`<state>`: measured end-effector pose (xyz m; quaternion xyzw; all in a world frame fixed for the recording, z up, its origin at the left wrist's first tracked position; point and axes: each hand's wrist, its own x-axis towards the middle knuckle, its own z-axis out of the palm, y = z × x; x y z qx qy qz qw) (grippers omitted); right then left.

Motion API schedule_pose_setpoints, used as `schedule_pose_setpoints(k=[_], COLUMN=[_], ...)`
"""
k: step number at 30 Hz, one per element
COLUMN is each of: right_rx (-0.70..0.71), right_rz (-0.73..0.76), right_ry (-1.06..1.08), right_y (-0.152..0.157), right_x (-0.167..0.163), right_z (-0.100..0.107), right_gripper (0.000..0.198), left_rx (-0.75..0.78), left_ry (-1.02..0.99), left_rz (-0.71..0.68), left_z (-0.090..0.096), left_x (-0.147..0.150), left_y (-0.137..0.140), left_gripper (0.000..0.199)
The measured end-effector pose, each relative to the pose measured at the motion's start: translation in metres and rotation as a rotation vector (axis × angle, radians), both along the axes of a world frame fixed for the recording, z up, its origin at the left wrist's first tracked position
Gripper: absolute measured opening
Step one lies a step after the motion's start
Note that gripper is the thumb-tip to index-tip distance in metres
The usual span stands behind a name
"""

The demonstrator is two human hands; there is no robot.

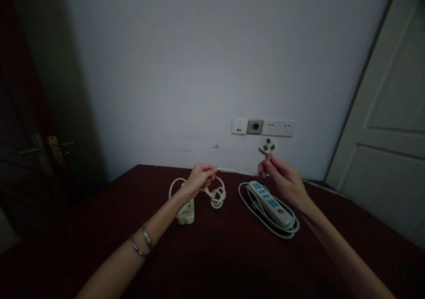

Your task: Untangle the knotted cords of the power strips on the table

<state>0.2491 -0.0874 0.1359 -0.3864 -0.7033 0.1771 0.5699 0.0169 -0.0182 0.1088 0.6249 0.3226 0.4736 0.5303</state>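
Broadly, a pale wall (pixel 186 68) fills the back, and a dark red-brown surface (pixel 215 254) reaches up to it, with a white panelled door (pixel 392 113) on the right. Near the right forearm, a blue-socketed power strip (pixel 270 203) lies slantwise within loops of its own grey cord (pixel 249 206). To the left sits a second power strip (pixel 186 215), yellowed and partly hidden by the left forearm. A row of wall sockets (pixel 278 128) is fixed low on the wall.

Between the two strips, the left hand (pixel 203 177) pinches a white cord (pixel 237 171), thumb against fingers; a loose tangle (pixel 217 198) of it hangs or rests just below, I cannot tell which. The right hand (pixel 282 175) grips a plug (pixel 267 147) near its base, lifted just under the sockets, its dark prongs (pixel 268 141) facing the wearer.

For handling this well, I'd hold the plug by its body, so the neck takes no strain, and keep the stretch between the hands only lightly taut. Loosening the tangle loop by loop should work better than tugging, which could tighten it.
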Motion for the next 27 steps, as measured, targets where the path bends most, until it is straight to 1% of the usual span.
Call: schedule_pose_setpoints(k=[4,8,10,13,18,22,24,27], right_rx=[-0.099,-0.127,-0.125,-0.094,-0.063,-0.078,-0.071,-0.051], right_rz=[0.029,0.095,0.11,0.023,-0.174,-0.294,-0.326,-0.314], right_ry=[-0.349,-0.575,-0.648,-0.68,-0.703,-0.71,-0.65,-0.505], right_y=[-0.004,-0.008,-0.01,-0.01,-0.006,-0.004,-0.002,0.003], right_x=[-0.004,-0.015,-0.019,-0.022,-0.021,-0.024,-0.026,-0.025], right_z=[-0.006,-0.009,-0.01,-0.014,-0.021,-0.026,-0.027,-0.029], right_gripper=[0.034,0.029,0.025,0.026,0.021,0.019,0.027,0.049], left_rx=[-0.015,-0.028,0.007,0.119,0.284,0.361,0.368,0.382], left_ry=[-0.056,-0.148,-0.155,-0.072,0.168,0.218,0.201,0.183], left_rz=[0.018,-0.038,-0.07,-0.049,0.04,0.062,0.033,-0.002], left_z=[0.007,0.013,0.016,0.019,0.023,0.024,0.024,0.022], left_x=[0.007,0.015,0.017,0.015,0.012,0.014,0.017,0.024], left_y=[-0.004,-0.013,-0.014,-0.015,-0.027,-0.04,-0.046,-0.055], left_gripper=[0.016,0.027,0.026,0.022,0.014,0.013,0.013,0.01])
